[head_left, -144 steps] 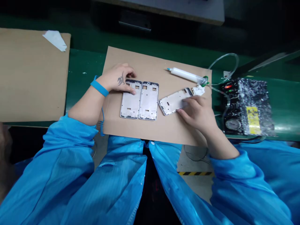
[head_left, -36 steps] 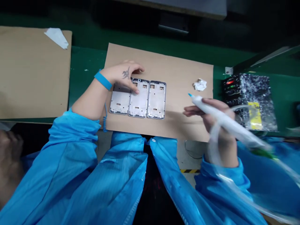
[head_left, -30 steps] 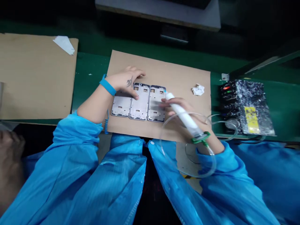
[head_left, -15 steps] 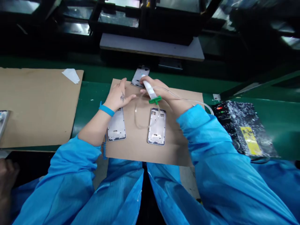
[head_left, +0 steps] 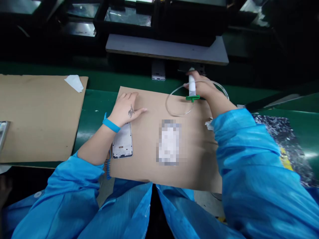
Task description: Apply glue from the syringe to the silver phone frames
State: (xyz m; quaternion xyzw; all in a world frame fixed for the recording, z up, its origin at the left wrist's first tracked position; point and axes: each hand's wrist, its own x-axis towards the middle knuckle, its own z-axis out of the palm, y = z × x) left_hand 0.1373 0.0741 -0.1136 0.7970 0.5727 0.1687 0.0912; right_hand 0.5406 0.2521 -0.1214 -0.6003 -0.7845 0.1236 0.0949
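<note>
My right hand [head_left: 201, 87] grips a white dispensing syringe [head_left: 192, 84] near the back right of the cardboard sheet [head_left: 147, 169]. A green cap [head_left: 192, 98] sits on the syringe's near end, and a clear tube loops from it. My left hand [head_left: 126, 108] lies on the cardboard with fingers stretched out, holding nothing. Under its wrist is a silver phone frame [head_left: 123, 143], partly hidden. A second phone frame [head_left: 169, 142], pixelated, lies mid-sheet. Another phone frame [head_left: 158, 70] is on the green bench behind the cardboard, partly under the shelf.
A pale shelf board [head_left: 164, 48] overhangs the back of the bench. A dark flat piece [head_left: 200, 69] lies beneath it, by my right hand. At left is another cardboard sheet [head_left: 40, 116]; a speckled box [head_left: 286, 139] stands at right, partly behind my sleeve.
My right hand has moved right with the syringe. The far phone frame now lies farther back, off the cardboard edge and straighter. My left hand has barely moved.
</note>
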